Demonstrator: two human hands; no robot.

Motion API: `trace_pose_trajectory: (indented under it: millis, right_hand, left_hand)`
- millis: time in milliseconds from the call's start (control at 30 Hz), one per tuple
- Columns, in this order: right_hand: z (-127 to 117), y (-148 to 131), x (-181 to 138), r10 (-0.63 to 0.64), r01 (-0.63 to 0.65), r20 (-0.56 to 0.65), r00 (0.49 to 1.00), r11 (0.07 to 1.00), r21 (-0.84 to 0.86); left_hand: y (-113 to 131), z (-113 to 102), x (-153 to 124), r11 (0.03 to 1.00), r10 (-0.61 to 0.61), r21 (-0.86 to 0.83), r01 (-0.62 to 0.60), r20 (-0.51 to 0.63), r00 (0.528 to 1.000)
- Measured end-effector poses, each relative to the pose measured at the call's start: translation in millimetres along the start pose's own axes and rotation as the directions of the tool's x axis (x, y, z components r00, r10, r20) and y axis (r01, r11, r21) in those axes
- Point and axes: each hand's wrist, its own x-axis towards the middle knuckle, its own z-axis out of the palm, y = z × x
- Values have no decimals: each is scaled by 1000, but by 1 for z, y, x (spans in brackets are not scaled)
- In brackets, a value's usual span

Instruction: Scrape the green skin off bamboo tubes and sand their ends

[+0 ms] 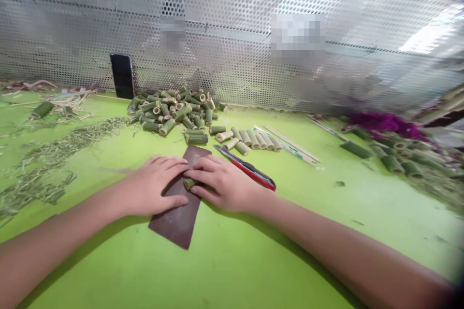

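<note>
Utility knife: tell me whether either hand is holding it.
No, the utility knife lies on the green table, just beyond the right hand.

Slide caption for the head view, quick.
Right hand holding a short bamboo tube over brown sandpaper, left hand across its edge, red utility knife alongside.

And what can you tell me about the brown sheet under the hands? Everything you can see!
The brown sheet is a dark reddish-brown rectangle, perhaps sandpaper, with faint pale marks. It lies flat and slanted on the green table, its near end further left. The left hand reaches over its left edge, and the right hand grips a short bamboo piece, seemingly against it. The hands hide part of its middle.
</note>
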Motion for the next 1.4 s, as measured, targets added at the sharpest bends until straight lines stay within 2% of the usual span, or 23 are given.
trace_pose_trajectory:
  millis: [133, 233, 333, 567, 667, 800, 933, 1200, 1400]
  right_hand:
    - [5, 4, -5, 55, -55, -82, 995, 998, 5]
    - [4, 3, -5, 100, -98, -63, 993, 995, 24]
    - [2, 2, -4, 91, -91, -44, 995, 996, -7]
    - [6, 6, -3, 85, -88, -107, 991, 996, -23]
    - [6, 8, -1, 41, -48, -115, 992, 997, -57]
    - [6, 12, 1, 62, -65, -137, 989, 998, -16]
    - [6, 15, 2, 101, -101, -111, 989, 995, 7]
    - [4, 14, 6, 152, -155, -73, 986, 987, -35]
    - [4, 10, 6, 110, -112, -27, 994, 989, -97]
  left_hand:
    - [5, -4, -3, 999, -35, -9, 35, 27, 999]
    - [7, -5, -4, 998, -59, -17, 59, 17, 998]
    - [5, -2, -3, 997, -70, -26, 70, 4, 998]
    - [4, 3, 0, 996, -79, -41, 81, 45, 996]
    - [7, 2, 3, 995, -84, -56, 88, 65, 994]
    - [8, 2, 1, 996, -84, -35, 87, 87, 993]
    - [7, 3, -2, 996, -86, -24, 88, 94, 992]
    - [14, -3, 1, 967, -193, -135, 214, 149, 970]
    - [11, -3, 0, 977, -121, -159, 140, 125, 985]
